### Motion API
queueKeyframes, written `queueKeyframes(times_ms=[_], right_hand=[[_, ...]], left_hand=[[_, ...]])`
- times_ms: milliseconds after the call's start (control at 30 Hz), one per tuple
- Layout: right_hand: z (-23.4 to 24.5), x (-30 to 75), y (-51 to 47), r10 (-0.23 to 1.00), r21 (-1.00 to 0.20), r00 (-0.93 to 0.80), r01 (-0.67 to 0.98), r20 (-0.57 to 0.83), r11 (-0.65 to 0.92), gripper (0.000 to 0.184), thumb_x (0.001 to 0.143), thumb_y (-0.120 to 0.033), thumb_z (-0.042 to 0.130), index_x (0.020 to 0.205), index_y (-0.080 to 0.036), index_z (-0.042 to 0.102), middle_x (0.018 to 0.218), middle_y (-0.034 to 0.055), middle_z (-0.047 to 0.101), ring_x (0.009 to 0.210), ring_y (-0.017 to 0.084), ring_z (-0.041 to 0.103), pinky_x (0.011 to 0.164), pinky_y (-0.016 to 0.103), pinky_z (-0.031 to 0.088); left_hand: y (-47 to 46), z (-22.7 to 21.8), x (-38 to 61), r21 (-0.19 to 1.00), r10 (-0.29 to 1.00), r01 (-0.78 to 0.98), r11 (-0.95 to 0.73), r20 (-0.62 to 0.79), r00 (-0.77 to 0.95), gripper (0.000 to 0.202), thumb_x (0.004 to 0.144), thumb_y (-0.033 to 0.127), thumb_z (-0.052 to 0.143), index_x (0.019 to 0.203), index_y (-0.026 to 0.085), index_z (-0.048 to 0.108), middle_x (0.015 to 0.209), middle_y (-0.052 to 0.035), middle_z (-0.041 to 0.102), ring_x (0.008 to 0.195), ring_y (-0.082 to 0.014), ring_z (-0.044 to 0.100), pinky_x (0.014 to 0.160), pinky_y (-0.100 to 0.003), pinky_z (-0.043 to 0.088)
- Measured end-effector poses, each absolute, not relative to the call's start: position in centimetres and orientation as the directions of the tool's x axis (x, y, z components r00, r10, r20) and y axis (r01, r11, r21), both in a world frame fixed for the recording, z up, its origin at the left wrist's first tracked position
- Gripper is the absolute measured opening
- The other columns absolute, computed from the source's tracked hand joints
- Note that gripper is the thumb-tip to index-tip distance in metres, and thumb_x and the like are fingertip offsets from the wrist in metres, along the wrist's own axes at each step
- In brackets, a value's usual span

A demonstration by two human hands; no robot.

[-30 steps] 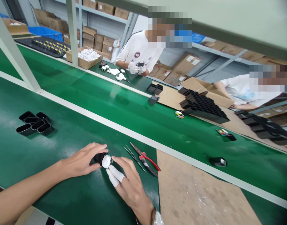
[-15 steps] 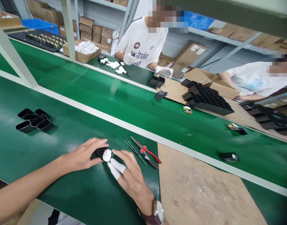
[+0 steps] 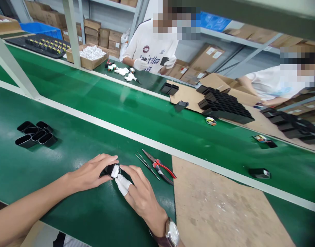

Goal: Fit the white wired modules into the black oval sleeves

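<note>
My left hand (image 3: 92, 173) is closed around a small black plastic case (image 3: 109, 169), its open end facing right. At that mouth sits a white-covered electronic part (image 3: 115, 171), with a sliver of green circuit board beside it. My right hand (image 3: 140, 193) pinches this part from the right, white finger cots on two of its fingertips. How much of the part lies inside the case is hidden. Just right of my hands, tweezers (image 3: 147, 167) and red-handled long-nose pliers (image 3: 158, 166) rest on the green table.
Several empty black cases (image 3: 35, 133) stand at left. Beyond the white rail (image 3: 108, 127), a green conveyor (image 3: 147, 115) carries a black case (image 3: 260, 173) and circuit boards (image 3: 262, 139). A cardboard sheet (image 3: 219, 202) lies at right. Two co-workers sit across, near stacked cases (image 3: 226, 106).
The white-covered part has tilted and sits closer against the case mouth. Items on the conveyor have shifted right. A co-worker's gloved hand has risen with a black case.
</note>
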State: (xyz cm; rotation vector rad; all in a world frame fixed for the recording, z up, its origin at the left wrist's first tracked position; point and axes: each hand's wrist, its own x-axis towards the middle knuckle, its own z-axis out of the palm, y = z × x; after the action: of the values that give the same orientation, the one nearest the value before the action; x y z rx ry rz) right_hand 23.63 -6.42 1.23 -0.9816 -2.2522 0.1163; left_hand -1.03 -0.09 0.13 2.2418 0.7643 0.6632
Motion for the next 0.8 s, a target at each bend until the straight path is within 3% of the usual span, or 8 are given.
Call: queueKeyframes(times_ms=[200, 333, 433, 500, 567, 633, 733, 800], right_hand=[[1.1, 23.5, -6.5, 0.716, -0.382, -0.495, 0.616, 0.492, 0.689, 0.026, 0.091, 0.005, 0.057, 0.085, -0.02, 0.057, 0.146, 0.0143, 0.056, 0.125, 0.032, 0.054, 0.089, 0.051, 0.062], [1.0, 23.0, -6.4, 0.731, -0.419, -0.482, 0.606, 0.482, 0.676, 0.022, 0.093, 0.002, 0.06, 0.094, -0.02, 0.061, 0.144, 0.0142, 0.056, 0.125, 0.03, 0.054, 0.092, 0.051, 0.061], [1.4, 22.4, -6.3, 0.738, -0.407, -0.459, 0.628, 0.494, 0.663, 0.013, 0.098, -0.011, 0.065, 0.108, -0.018, 0.064, 0.149, 0.0184, 0.052, 0.131, 0.032, 0.053, 0.097, 0.053, 0.06], [1.7, 22.2, -6.2, 0.748, -0.383, -0.466, 0.656, 0.472, 0.65, 0.017, 0.1, -0.023, 0.068, 0.115, -0.017, 0.065, 0.155, 0.0211, 0.046, 0.137, 0.035, 0.05, 0.102, 0.056, 0.058], [1.9, 22.7, -6.0, 0.76, -0.35, -0.485, 0.686, 0.433, 0.637, 0.029, 0.101, -0.034, 0.067, 0.123, -0.016, 0.064, 0.158, 0.0212, 0.043, 0.138, 0.037, 0.049, 0.103, 0.056, 0.057], [1.8, 23.7, -5.6, 0.787, -0.3, -0.45, 0.75, 0.422, 0.59, 0.037, 0.102, -0.035, 0.065, 0.133, -0.015, 0.06, 0.153, 0.0207, 0.05, 0.135, 0.036, 0.053, 0.104, 0.055, 0.058], [0.8, 26.2, -4.9, 0.833, -0.126, -0.322, 0.901, 0.45, 0.416, 0.036, 0.102, -0.021, 0.059, 0.136, -0.008, 0.057, 0.131, 0.0227, 0.063, 0.12, 0.036, 0.062, 0.098, 0.055, 0.059], [0.0, 27.6, -4.6, 0.844, 0.006, -0.29, 0.947, 0.452, 0.321, 0.027, 0.099, -0.01, 0.053, 0.124, -0.005, 0.063, 0.111, 0.0221, 0.068, 0.104, 0.036, 0.066, 0.088, 0.054, 0.061]], left_hand=[[-0.4, -0.1, -1.2, 0.72, 0.667, 0.317, -0.617, 0.264, 0.697, 0.068, 0.105, 0.02, 0.06, 0.163, 0.032, 0.026, 0.143, -0.0127, 0.061, 0.131, -0.027, 0.062, 0.107, -0.045, 0.058], [-0.7, -0.4, -1.2, 0.725, 0.676, 0.333, -0.603, 0.243, 0.695, 0.067, 0.103, 0.017, 0.059, 0.162, 0.033, 0.03, 0.144, -0.0119, 0.059, 0.13, -0.0267, 0.063, 0.107, -0.043, 0.058], [-0.6, -0.8, -1.1, 0.74, 0.675, 0.321, -0.591, 0.236, 0.699, 0.066, 0.102, 0.015, 0.059, 0.16, 0.033, 0.034, 0.145, -0.0111, 0.059, 0.129, -0.0258, 0.064, 0.107, -0.042, 0.058], [-0.3, -0.9, -1.1, 0.758, 0.692, 0.314, -0.571, 0.24, 0.681, 0.065, 0.101, 0.019, 0.062, 0.158, 0.032, 0.035, 0.147, -0.0107, 0.06, 0.133, -0.0264, 0.063, 0.11, -0.044, 0.056], [0.0, -0.9, -1.2, 0.784, 0.725, 0.329, -0.527, 0.211, 0.656, 0.067, 0.1, 0.024, 0.066, 0.158, 0.032, 0.032, 0.15, -0.0104, 0.061, 0.138, -0.027, 0.06, 0.114, -0.047, 0.053], [0.2, -0.6, -1.3, 0.801, 0.741, 0.353, -0.484, 0.161, 0.652, 0.07, 0.1, 0.025, 0.065, 0.158, 0.03, 0.028, 0.151, -0.0106, 0.061, 0.141, -0.0265, 0.058, 0.116, -0.047, 0.051], [0.4, -0.3, -1.5, 0.796, 0.729, 0.375, -0.476, 0.118, 0.674, 0.068, 0.1, 0.019, 0.057, 0.16, 0.028, 0.026, 0.152, -0.0106, 0.061, 0.14, -0.0254, 0.06, 0.115, -0.044, 0.052], [0.4, -0.2, -1.6, 0.783, 0.734, 0.384, -0.488, 0.131, 0.666, 0.067, 0.1, 0.02, 0.057, 0.16, 0.029, 0.028, 0.15, -0.0101, 0.062, 0.135, -0.0256, 0.063, 0.111, -0.043, 0.054]])
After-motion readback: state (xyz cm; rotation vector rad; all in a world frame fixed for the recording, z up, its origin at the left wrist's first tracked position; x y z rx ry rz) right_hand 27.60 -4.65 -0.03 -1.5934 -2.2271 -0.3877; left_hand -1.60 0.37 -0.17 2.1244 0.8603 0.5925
